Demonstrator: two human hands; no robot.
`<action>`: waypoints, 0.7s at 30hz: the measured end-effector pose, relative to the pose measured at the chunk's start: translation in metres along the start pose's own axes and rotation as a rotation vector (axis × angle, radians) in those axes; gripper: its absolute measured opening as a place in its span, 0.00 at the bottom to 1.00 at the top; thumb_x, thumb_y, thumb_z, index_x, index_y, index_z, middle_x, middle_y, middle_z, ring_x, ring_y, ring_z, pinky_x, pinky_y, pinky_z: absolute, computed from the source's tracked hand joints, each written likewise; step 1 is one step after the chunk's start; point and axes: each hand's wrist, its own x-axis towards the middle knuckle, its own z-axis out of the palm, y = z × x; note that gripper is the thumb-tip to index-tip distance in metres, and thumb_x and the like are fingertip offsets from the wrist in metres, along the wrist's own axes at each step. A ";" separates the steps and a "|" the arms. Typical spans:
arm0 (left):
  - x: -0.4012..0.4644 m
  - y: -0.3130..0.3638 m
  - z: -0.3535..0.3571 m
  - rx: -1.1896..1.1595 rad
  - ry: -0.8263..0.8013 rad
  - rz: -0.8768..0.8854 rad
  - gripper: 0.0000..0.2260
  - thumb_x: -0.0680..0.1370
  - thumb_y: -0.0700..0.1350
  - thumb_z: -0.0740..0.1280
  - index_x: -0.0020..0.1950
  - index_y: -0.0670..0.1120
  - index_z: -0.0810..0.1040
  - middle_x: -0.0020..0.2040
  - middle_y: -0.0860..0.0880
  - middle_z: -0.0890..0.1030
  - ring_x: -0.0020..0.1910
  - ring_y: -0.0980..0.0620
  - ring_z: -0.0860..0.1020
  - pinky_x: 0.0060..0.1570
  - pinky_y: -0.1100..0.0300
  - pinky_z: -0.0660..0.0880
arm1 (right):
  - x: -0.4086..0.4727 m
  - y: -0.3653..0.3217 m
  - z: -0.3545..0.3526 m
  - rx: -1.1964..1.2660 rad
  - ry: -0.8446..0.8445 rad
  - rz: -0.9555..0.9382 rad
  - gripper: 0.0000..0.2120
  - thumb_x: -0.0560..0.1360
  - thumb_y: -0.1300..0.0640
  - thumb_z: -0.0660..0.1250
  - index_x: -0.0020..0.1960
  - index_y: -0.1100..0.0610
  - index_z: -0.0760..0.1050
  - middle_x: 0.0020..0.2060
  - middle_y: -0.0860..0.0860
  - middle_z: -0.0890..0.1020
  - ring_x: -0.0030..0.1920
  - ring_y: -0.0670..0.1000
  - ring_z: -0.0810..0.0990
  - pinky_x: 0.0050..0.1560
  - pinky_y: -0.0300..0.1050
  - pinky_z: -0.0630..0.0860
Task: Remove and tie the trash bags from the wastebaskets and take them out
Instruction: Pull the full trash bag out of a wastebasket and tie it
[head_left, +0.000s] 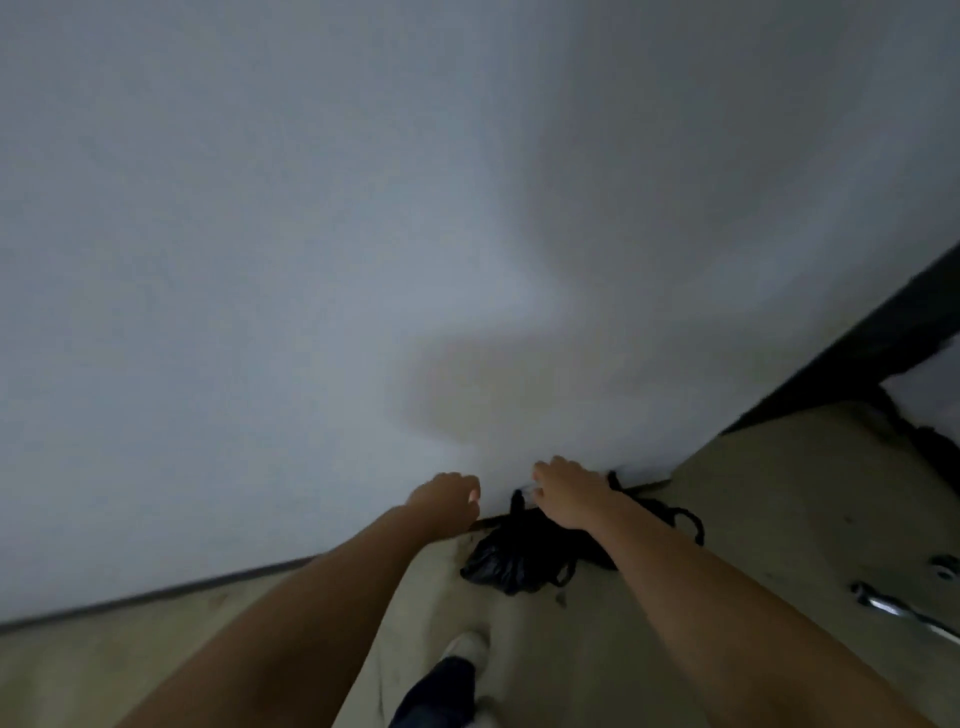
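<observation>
2 bare forearms reach forward from the bottom edge, with a dark trouser leg and a pale shoe between them on the beige floor; the left hand is curled with nothing visible in it, close to the white wall; the right hand hovers over a black trash bag lying on the floor at the wall's foot; blur hides whether its fingers grasp the bag's upright end; a metal object lies far right.
</observation>
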 end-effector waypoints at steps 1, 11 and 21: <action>-0.012 -0.011 0.003 -0.030 0.026 -0.041 0.15 0.79 0.44 0.57 0.65 0.44 0.72 0.64 0.42 0.74 0.63 0.44 0.72 0.63 0.53 0.70 | -0.001 -0.014 0.001 -0.024 -0.008 -0.043 0.17 0.81 0.53 0.50 0.66 0.59 0.65 0.62 0.59 0.70 0.60 0.59 0.71 0.60 0.54 0.69; -0.199 -0.121 0.077 -0.343 0.309 -0.551 0.15 0.79 0.43 0.58 0.63 0.41 0.73 0.62 0.41 0.76 0.61 0.42 0.74 0.60 0.52 0.72 | -0.014 -0.178 0.057 -0.361 -0.166 -0.490 0.19 0.81 0.50 0.51 0.67 0.58 0.65 0.65 0.59 0.69 0.62 0.59 0.71 0.61 0.53 0.69; -0.418 -0.179 0.217 -0.795 0.433 -1.037 0.16 0.80 0.51 0.59 0.61 0.42 0.74 0.60 0.42 0.77 0.58 0.44 0.76 0.56 0.54 0.72 | -0.130 -0.379 0.174 -0.598 -0.419 -0.962 0.21 0.81 0.48 0.50 0.64 0.61 0.68 0.65 0.61 0.71 0.62 0.60 0.72 0.59 0.49 0.69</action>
